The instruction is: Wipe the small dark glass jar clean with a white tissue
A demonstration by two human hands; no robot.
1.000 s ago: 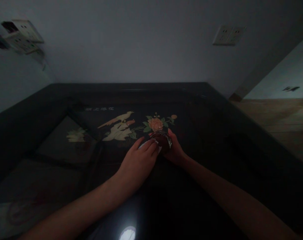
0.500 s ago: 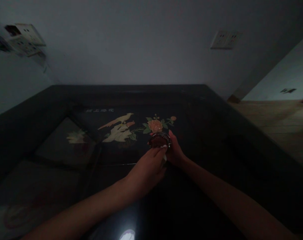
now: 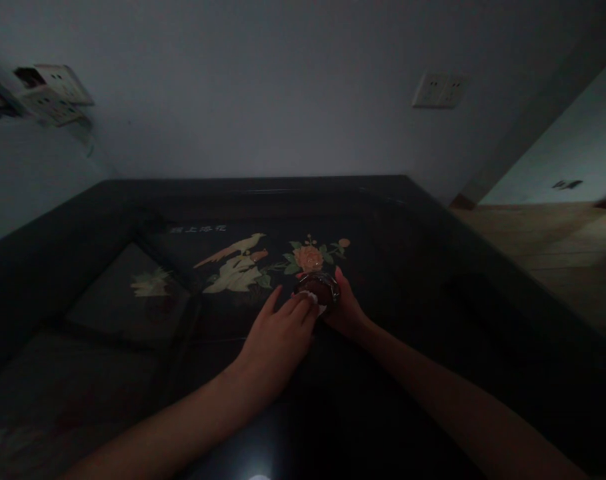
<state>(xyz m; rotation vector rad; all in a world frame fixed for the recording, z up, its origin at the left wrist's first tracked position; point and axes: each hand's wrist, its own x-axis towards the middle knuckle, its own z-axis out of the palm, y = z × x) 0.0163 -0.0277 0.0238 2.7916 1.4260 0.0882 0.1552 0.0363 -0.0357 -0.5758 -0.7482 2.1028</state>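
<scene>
A small dark, brownish round object with a shiny, glass-like rim [image 3: 327,288] is held just above the black tabletop; the dim light hides its exact kind. My right hand [image 3: 349,310] grips it from the right side, fingers wrapped round it. My left hand [image 3: 283,330] presses a white tissue [image 3: 321,309] against its near left part, the thumb spread away from the other fingers. Most of the tissue is hidden under the fingertips. Beyond the hands, the tabletop [image 3: 383,220] bears an inlaid bird and flower picture [image 3: 237,275].
A pale wall with a double socket [image 3: 439,91] rises behind the table. More sockets [image 3: 63,83] are at the far left. Wooden floor [image 3: 537,230] shows past the table's right edge. The room is dim, with a bright reflection near the bottom.
My left hand has shifted left and its thumb has spread outward, drawing the tissue to the left over the round object. My right hand keeps its grip. The view has tilted slightly.
</scene>
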